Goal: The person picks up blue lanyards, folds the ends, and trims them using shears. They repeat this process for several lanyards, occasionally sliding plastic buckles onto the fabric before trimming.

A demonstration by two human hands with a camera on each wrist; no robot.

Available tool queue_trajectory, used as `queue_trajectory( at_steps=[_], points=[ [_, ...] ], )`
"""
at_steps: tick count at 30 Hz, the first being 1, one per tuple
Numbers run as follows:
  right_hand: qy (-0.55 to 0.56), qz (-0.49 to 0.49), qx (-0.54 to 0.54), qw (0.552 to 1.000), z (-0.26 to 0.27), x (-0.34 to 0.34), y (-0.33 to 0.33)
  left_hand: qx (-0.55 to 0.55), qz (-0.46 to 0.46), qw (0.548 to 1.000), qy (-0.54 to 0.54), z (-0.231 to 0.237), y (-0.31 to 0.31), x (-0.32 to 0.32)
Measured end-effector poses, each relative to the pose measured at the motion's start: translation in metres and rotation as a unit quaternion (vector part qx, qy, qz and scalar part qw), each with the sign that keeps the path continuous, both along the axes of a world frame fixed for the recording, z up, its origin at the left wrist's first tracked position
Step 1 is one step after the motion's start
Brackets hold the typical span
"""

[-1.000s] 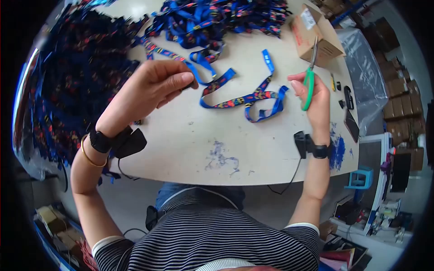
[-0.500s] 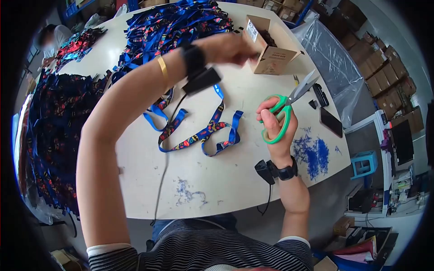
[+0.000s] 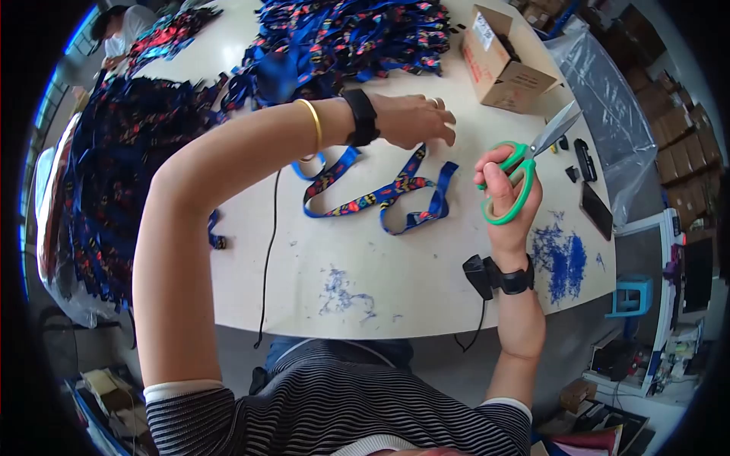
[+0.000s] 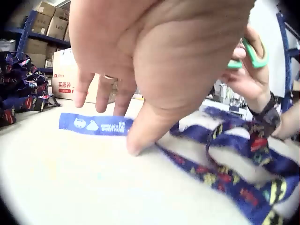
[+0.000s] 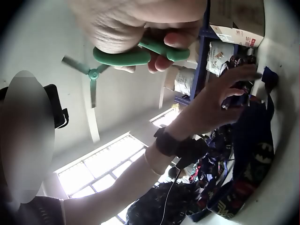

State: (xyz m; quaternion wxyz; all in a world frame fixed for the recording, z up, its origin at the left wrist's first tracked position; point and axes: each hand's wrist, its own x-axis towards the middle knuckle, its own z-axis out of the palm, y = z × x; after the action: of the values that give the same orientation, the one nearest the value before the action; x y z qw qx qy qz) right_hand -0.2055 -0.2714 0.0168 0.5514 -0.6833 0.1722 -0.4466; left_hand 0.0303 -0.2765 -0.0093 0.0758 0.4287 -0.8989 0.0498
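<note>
The left hand [image 3: 414, 120] hovers at the upper end of a blue patterned lanyard [image 3: 369, 201] lying looped on the table. Its fingers are spread and slightly bent. In the left wrist view, the left hand [image 4: 154, 61] has its thumb beside the lanyard's blue printed end [image 4: 93, 124]; whether it touches is unclear. To the right, the right hand [image 3: 513, 205] holds green-handled scissors [image 3: 525, 182], fingers through the loops, blades pointing up and away. The right wrist view shows the scissors' green handles [image 5: 123, 58] in the right hand [image 5: 140, 23].
Piles of lanyards lie at the back [image 3: 350, 38] and left [image 3: 144, 175] of the table [image 3: 258, 296]. An open cardboard box [image 3: 509, 80] stands at the back right. A phone [image 3: 595, 210] and blue scraps [image 3: 559, 262] are at the right. Another person [image 3: 137, 26] sits far left.
The left hand has moved from the left side over to the cardboard box, then back to the lanyard's upper end. The right hand still holds the scissors, whose blades now tilt further right.
</note>
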Motion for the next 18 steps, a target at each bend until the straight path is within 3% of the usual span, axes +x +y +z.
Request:
queue_trajectory(
  at_steps=[1, 2, 5, 6, 9, 11, 14, 17, 18],
  points=[
    [0.01, 0.005, -0.003, 1.0, -0.002, 0.001, 0.002, 0.041, -0.004, 0.999, -0.012, -0.008, 0.002, 0.001],
    [0.019, 0.011, -0.007, 1.0, -0.005, 0.001, 0.001, 0.011, 0.003, 1.0, -0.008, -0.006, 0.01, 0.0],
    [0.014, 0.026, -0.004, 1.0, -0.009, 0.004, 0.001, 0.105, 0.093, 0.99, 0.004, 0.011, 0.029, 0.01],
    [0.01, 0.029, -0.005, 1.0, -0.009, 0.004, 0.0, 0.109, 0.1, 0.987, 0.055, 0.018, 0.043, 0.012],
    [0.02, 0.034, -0.007, 0.999, -0.01, 0.002, 0.0, 0.102, 0.112, 0.988, -0.004, 0.029, 0.088, 0.013],
    [0.029, 0.038, -0.011, 0.999, -0.009, 0.003, 0.001, 0.132, 0.137, 0.981, 0.017, 0.025, 0.123, 0.01],
    [0.033, 0.047, -0.018, 0.998, -0.01, 0.003, 0.001, 0.246, 0.214, 0.942, -0.082, 0.05, 0.167, -0.003],
    [0.045, 0.047, -0.007, 0.998, -0.011, 0.004, 0.0, 0.287, 0.263, 0.92, 0.052, 0.055, 0.183, 0.019],
    [0.047, 0.048, -0.002, 0.998, -0.012, 0.005, 0.0, 0.225, 0.247, 0.942, 0.019, 0.047, 0.181, 0.036]
  ],
)
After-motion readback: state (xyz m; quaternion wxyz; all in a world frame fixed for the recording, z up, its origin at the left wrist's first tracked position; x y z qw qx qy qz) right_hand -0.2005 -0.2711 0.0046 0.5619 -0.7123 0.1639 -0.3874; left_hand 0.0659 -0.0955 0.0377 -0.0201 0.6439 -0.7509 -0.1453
